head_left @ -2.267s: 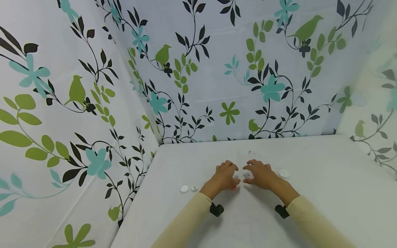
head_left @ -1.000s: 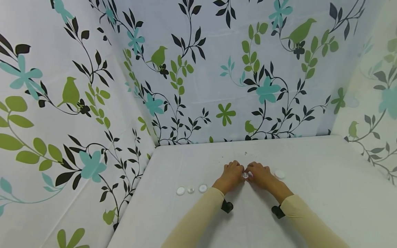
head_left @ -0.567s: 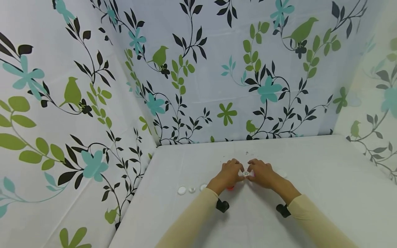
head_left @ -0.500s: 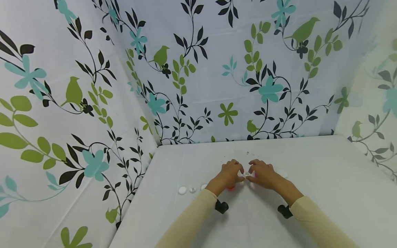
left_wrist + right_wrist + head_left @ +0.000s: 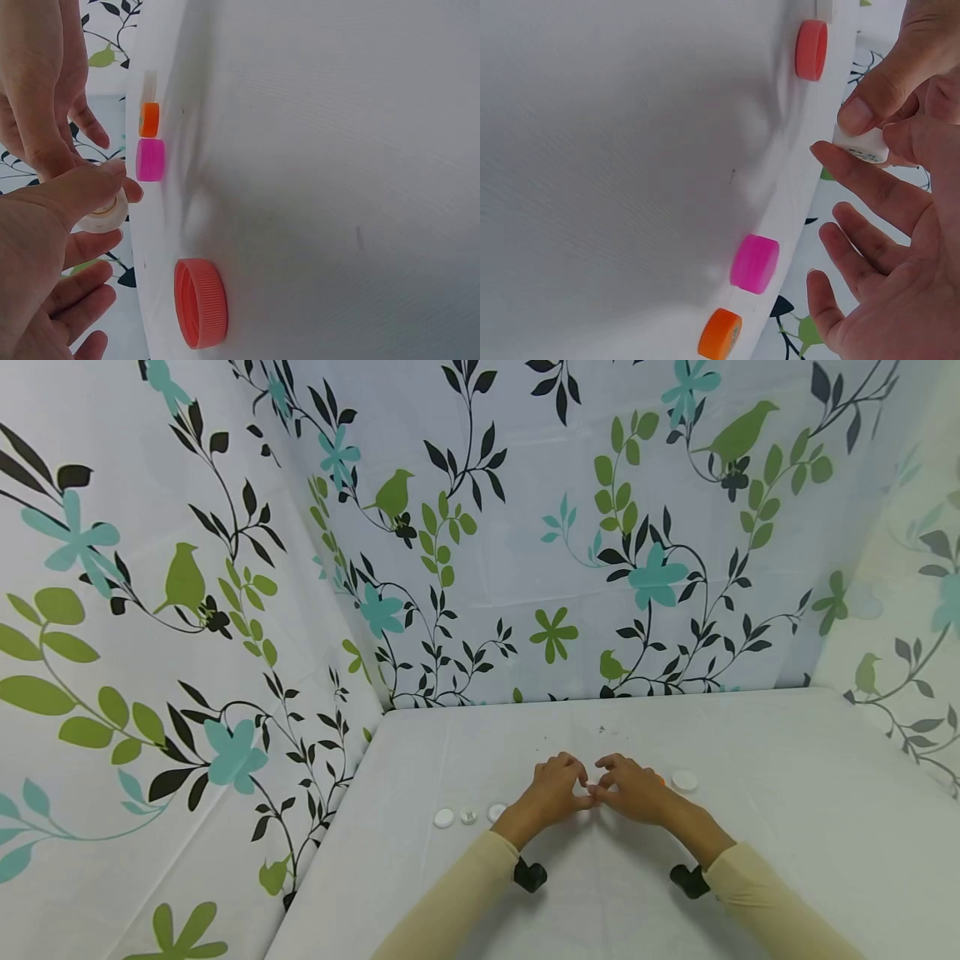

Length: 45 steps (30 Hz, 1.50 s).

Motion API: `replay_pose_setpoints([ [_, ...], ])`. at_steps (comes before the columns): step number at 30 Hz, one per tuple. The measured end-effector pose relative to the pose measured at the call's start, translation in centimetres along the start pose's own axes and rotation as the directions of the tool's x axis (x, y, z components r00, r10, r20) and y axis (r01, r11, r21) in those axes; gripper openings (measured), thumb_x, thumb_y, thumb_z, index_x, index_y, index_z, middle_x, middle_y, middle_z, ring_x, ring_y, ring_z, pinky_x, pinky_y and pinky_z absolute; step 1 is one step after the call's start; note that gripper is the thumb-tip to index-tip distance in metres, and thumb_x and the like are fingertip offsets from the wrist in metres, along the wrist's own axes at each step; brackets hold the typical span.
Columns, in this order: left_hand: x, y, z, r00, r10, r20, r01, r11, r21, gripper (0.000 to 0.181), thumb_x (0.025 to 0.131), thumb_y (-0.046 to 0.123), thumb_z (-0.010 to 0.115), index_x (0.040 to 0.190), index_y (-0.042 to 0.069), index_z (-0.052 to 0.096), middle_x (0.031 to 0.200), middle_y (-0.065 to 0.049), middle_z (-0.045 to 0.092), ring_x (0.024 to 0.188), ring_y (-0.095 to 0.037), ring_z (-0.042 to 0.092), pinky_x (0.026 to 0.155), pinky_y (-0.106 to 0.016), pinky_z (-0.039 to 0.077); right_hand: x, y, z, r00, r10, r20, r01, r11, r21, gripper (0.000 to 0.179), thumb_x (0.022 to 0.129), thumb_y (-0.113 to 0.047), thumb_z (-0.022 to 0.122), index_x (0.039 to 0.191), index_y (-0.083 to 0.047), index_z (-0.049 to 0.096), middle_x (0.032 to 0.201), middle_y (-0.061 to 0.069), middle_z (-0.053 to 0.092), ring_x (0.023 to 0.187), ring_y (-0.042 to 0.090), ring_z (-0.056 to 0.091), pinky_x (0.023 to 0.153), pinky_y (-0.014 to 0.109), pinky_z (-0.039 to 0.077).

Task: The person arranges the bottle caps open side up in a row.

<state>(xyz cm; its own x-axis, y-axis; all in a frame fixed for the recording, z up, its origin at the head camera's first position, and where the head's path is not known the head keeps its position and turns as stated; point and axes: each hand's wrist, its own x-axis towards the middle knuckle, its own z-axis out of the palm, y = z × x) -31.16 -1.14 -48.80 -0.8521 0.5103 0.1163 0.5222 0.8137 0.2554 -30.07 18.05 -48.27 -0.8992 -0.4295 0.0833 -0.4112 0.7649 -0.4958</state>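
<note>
My left hand (image 5: 551, 792) pinches a small white bottle cap (image 5: 105, 217), its thumb laid over the side. Printed marks show on one face of this cap in the right wrist view. Close against it is my right hand (image 5: 633, 787), whose thumb touches the cap while its other fingers are extended and spread. In the head view the fingers hide the cap. Below the left hand, a red ribbed cap (image 5: 210, 304) stands on the table. Near the right hand are a pink cap (image 5: 754, 264) and an orange cap (image 5: 720, 334).
On the white-covered table, a white disc-shaped cap (image 5: 685, 780) lies right of the right hand. Left of the left hand lie a white cap (image 5: 444, 818), a smaller whitish cap (image 5: 468, 816) and another white cap (image 5: 497, 812). A patterned curtain (image 5: 480, 568) hangs behind.
Half a second ago the white cap showed between both hands' fingertips; now the hands have come closer together and cover it. The orange cap has come into view beside the right hand.
</note>
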Motion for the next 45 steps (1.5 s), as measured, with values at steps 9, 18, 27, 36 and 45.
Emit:
replay_pose_setpoints([
  [9,-0.3,0.1,0.3,0.999,-0.002,0.053,-0.001,0.998,0.056,0.027,0.097,0.042,0.078,0.11,0.021,0.065,0.134,0.001,0.057,0.125,-0.018,0.055,0.11,-0.043,0.039,-0.5,0.4,0.6,0.999,-0.043,-0.011,0.043,0.999,0.009,0.023,0.104,-0.027,0.069,0.12,-0.012,0.076,0.143,0.023,0.059,0.136,0.047,0.054,0.104,0.072,0.043],
  [18,-0.3,0.2,0.6,0.997,-0.009,0.075,0.003,0.996,0.088,0.025,0.098,0.044,0.075,0.111,0.023,0.067,0.134,0.002,0.057,0.123,-0.018,0.054,0.11,-0.042,0.039,-0.9,1.0,1.1,0.996,-0.083,-0.013,0.082,0.996,-0.032,0.023,0.098,-0.021,0.077,0.119,-0.012,0.077,0.142,0.022,0.06,0.132,0.046,0.057,0.105,0.066,0.047],
  [27,-0.2,0.1,1.2,0.995,-0.022,0.098,0.015,0.997,0.07,0.025,0.098,0.041,0.076,0.113,0.022,0.07,0.135,0.0,0.056,0.126,-0.019,0.053,0.11,-0.044,0.039,-0.8,1.5,2.0,0.991,-0.123,-0.057,0.116,0.986,-0.123,0.021,0.095,-0.023,0.08,0.113,-0.013,0.079,0.137,0.021,0.064,0.128,0.045,0.061,0.098,0.068,0.051],
  [36,-0.1,0.3,1.0,0.993,-0.029,0.113,0.018,0.995,0.102,0.033,0.097,0.046,0.076,0.118,0.023,0.069,0.136,0.001,0.056,0.125,-0.018,0.054,0.107,-0.042,0.04,-1.0,1.5,2.0,0.988,-0.137,-0.075,0.123,0.977,-0.172,0.024,0.093,-0.024,0.082,0.115,-0.013,0.079,0.138,0.02,0.064,0.128,0.045,0.06,0.096,0.073,0.049],
  [45,0.9,1.4,0.4,0.995,-0.034,0.093,0.026,0.996,0.09,0.042,0.099,0.045,0.074,0.131,0.018,0.067,0.141,0.0,0.055,0.128,-0.017,0.053,0.11,-0.039,0.04,-0.9,3.4,-0.1,0.995,-0.031,-0.098,0.012,0.983,-0.184,0.045,0.09,-0.032,0.085,0.126,-0.008,0.073,0.138,0.023,0.063,0.129,0.047,0.057,0.092,0.068,0.049],
])
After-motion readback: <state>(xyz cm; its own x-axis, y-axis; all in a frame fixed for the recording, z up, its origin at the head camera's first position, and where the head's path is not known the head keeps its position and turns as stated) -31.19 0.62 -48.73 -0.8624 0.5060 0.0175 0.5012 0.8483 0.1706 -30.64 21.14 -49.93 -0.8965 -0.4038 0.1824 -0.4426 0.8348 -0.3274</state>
